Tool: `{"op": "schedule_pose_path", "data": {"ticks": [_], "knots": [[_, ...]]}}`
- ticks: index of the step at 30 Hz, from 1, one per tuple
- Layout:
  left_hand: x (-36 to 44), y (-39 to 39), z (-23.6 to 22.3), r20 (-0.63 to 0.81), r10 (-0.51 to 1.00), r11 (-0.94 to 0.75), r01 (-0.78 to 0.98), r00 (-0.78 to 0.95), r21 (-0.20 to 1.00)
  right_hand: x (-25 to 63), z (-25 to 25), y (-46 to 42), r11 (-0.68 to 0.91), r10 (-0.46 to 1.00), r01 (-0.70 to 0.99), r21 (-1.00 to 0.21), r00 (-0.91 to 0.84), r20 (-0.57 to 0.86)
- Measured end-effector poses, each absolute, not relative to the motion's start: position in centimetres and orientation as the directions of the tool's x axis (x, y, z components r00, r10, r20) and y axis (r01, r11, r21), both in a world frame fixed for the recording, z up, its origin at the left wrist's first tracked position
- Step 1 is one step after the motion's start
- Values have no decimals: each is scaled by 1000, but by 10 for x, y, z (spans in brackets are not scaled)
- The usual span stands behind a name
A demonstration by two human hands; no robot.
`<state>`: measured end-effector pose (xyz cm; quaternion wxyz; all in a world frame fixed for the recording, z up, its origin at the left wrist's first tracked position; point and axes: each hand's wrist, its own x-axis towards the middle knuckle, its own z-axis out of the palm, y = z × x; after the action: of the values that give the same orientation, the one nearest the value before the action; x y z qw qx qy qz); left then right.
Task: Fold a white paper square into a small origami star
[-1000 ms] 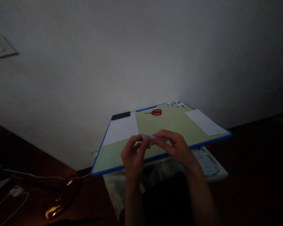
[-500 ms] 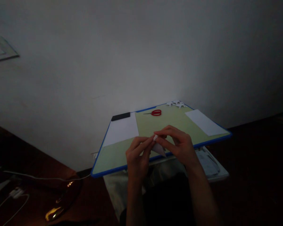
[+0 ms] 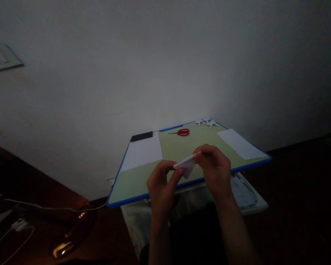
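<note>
A small folded piece of white paper (image 3: 188,167) is held up between my hands, over the near part of the green board (image 3: 143,182). My left hand (image 3: 162,184) pinches its left end between thumb and fingers. At the upper right end, my right hand (image 3: 213,167) grips the paper's edge the same way. The paper's straight folded edge slants up to the right, and a pointed part hangs below it. Beyond my hands, red-handled scissors (image 3: 183,132) lie on the board.
White sheets lie on the board's left (image 3: 142,151) and right (image 3: 238,143). A black flat object (image 3: 141,136) rests at the back left corner. Several white folded paper pieces (image 3: 206,122) are heaped at the back right. Behind stands a wall (image 3: 165,66); a white cable (image 3: 55,208) runs at lower left.
My hands came together on the folded paper, turning it with a point downward, then moved apart to opposite ends of its edge. The things on the board have stayed put.
</note>
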<state>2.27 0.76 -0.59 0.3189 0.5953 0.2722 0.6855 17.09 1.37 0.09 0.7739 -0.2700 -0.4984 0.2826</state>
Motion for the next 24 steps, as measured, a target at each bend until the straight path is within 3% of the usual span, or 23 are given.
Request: {"op": "schedule_pose_path", "data": {"ticks": [7, 17, 24], "knots": [[16, 10, -7, 746, 636, -770, -97, -199, 631, 178, -5, 12, 713, 693, -240, -658, 105, 713], [16, 0, 4, 874, 484, -873, 43, -45, 486, 179, 6, 6, 870, 493, 37, -492, -85, 866], [9, -2, 4, 879, 472, -879, 35, -61, 475, 176, 8, 5, 915, 383, 190, -356, -131, 914]]}}
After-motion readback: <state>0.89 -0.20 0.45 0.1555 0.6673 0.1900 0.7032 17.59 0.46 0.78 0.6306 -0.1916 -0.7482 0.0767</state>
